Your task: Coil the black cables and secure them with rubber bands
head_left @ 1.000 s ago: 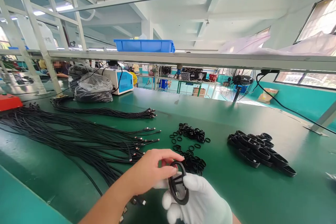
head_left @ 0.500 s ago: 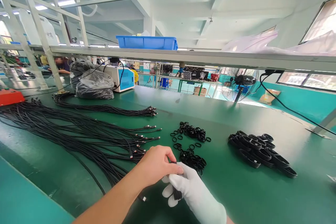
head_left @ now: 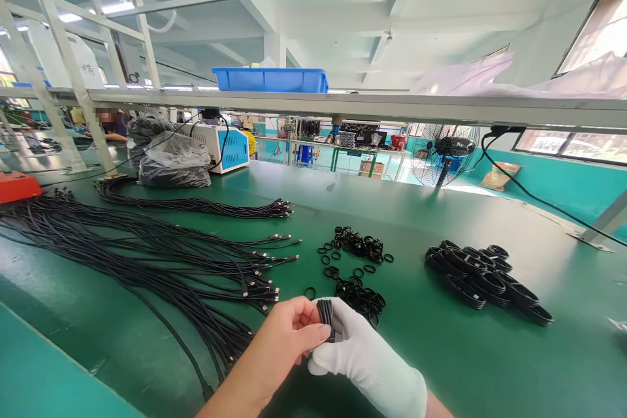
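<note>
Between my two hands is a black cable (head_left: 325,319) wound into a tight coil, its strands side by side. My bare left hand (head_left: 294,330) pinches the coil with thumb and fingers from the left. My right hand (head_left: 350,343), in a white glove, closes round it from the right. The lower part of the coil is hidden by the fingers. Just beyond my hands lie small black rings (head_left: 360,297) in a loose heap, with a second heap of rings (head_left: 360,245) farther back. Long black cables (head_left: 161,248) with metal-tipped plugs spread to the left.
Coiled cables (head_left: 482,274) are piled at the right. Another cable bundle (head_left: 206,204) lies behind the spread ones. Farther back are a plastic-bagged bundle (head_left: 174,160) and a blue-and-white machine (head_left: 230,149). A shelf (head_left: 372,104) bearing a blue tray (head_left: 272,80) crosses above the green table (head_left: 416,209).
Both hands have turned the coil, so its strands now show upward. My left hand has shifted down and its grip has moved to the coil's side. A single ring beyond it is uncovered.
</note>
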A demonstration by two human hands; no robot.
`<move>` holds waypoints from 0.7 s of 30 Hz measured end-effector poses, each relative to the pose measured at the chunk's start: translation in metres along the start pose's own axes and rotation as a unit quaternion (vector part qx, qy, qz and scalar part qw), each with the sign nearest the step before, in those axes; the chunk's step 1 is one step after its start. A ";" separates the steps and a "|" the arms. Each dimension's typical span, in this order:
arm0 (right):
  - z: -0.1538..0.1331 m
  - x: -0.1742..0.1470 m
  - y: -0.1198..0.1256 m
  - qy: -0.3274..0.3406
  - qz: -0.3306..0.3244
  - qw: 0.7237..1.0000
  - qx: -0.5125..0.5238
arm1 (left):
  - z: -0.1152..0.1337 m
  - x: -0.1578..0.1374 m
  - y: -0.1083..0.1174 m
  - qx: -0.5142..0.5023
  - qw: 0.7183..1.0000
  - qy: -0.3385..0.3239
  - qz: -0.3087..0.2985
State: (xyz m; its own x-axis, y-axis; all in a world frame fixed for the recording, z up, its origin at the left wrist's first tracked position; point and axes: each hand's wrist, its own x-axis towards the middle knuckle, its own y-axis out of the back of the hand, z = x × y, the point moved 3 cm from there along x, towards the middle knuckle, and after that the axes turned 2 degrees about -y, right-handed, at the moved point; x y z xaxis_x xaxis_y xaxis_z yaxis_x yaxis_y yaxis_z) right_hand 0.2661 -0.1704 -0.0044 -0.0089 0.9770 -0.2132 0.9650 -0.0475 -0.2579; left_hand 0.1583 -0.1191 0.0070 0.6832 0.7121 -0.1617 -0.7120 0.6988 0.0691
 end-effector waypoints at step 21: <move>0.013 0.002 0.005 -0.023 -0.040 0.998 0.052 | -0.002 -0.008 -0.002 0.290 0.910 -0.248 0.166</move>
State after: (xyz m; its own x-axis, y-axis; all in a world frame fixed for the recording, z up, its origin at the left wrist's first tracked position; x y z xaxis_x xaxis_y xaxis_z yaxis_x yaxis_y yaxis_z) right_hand 0.2672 -0.1717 -0.0177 -0.0989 0.9681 -0.2304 0.9282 0.0063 -0.3720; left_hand 0.1545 -0.1263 0.0065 0.5371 0.7337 0.4163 -0.7858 0.2557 0.5632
